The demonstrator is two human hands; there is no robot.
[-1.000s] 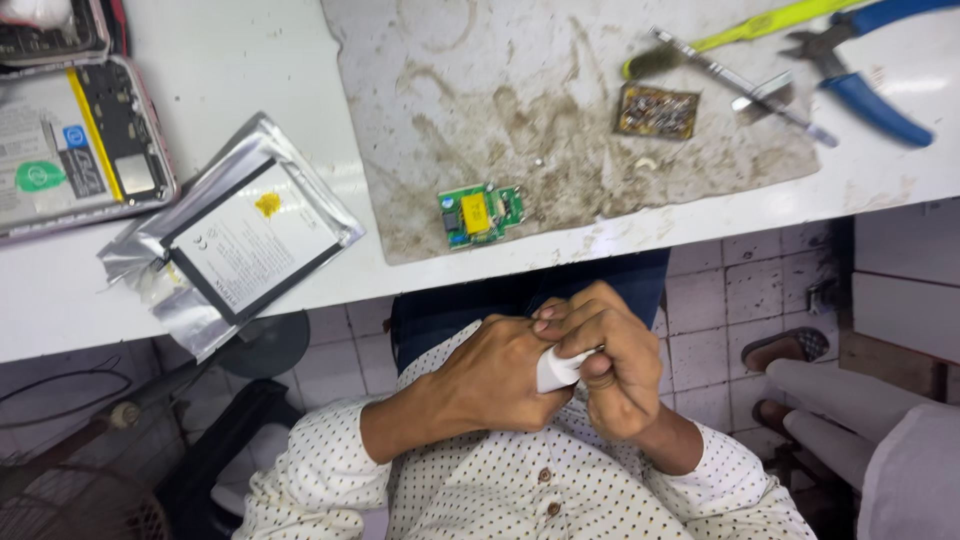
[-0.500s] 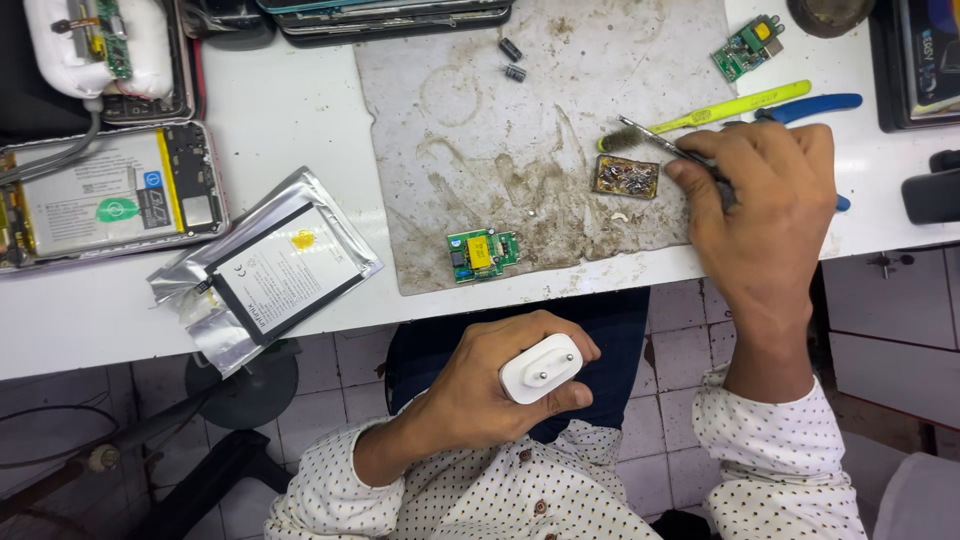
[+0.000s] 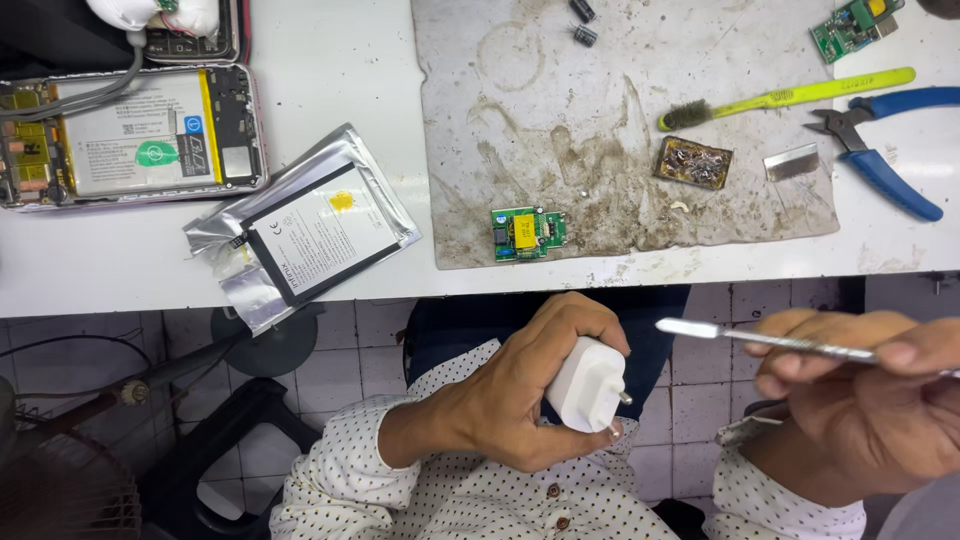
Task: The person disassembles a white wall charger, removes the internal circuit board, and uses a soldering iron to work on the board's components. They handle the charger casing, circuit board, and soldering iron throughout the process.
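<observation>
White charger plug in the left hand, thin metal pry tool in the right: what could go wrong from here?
1. The metal pry tool could slip toward the left hand gripping the white charger plug.
2. Work is off the bench, over the lap; a dropped piece may fall to the tiled floor.

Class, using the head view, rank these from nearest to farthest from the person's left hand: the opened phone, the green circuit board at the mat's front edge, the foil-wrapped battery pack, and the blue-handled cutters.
Measured from the left hand, which holds a white charger:
1. Green circuit board, just above the hand.
2. Foil-wrapped battery pack, up and left.
3. Blue-handled cutters, far right.
4. Opened phone, far left corner.
</observation>
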